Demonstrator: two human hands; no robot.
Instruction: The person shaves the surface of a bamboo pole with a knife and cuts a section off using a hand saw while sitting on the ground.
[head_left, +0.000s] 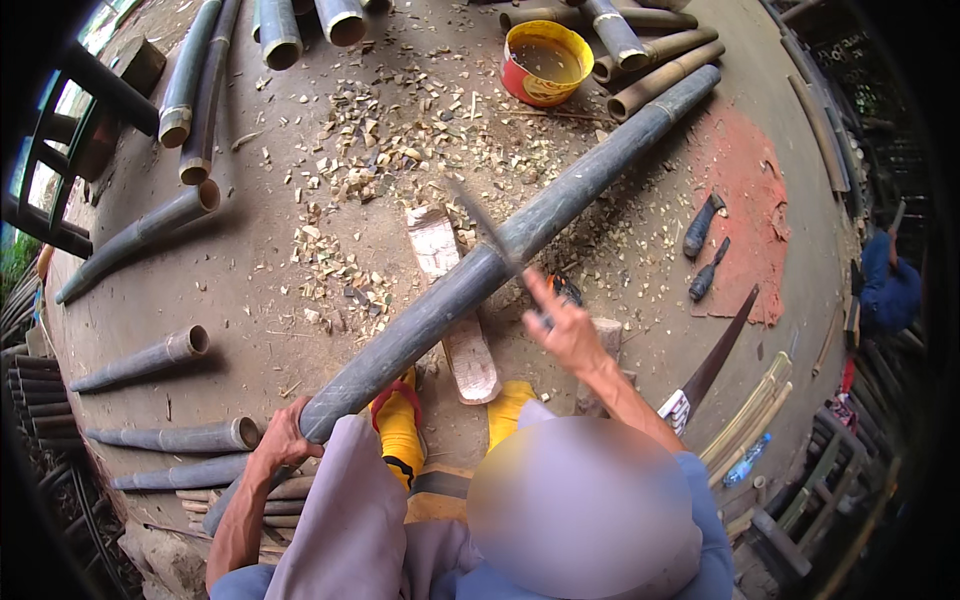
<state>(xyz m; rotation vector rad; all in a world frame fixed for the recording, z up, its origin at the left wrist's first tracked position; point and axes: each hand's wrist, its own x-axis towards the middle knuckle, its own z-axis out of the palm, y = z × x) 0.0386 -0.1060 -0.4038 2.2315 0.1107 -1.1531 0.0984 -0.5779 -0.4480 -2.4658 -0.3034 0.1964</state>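
A long dark bamboo pole (pixel 400 345) slants from my left knee up to the far right. My left hand (pixel 284 438) is closed around its near end. Beneath the pole's middle lies a pale, hewn wooden block (pixel 470 362) on the ground. My right hand (pixel 568 335) is closed on the handle of a knife, right of the pole. The knife's blade (pixel 478 218) crosses the top of the pole and is smeared by motion; whether it touches the bamboo I cannot tell. A small orange and black object (pixel 567 290) shows partly behind my right hand.
Wood chips (pixel 370 165) litter the ground ahead. A yellow and red bucket (pixel 546 65) stands far off near more poles. To the right lie two dark-handled tools (pixel 702 225), a handsaw (pixel 715 360) and a plastic bottle (pixel 748 460). Bamboo lengths (pixel 150 360) lie left. A person in blue (pixel 888 280) is at far right.
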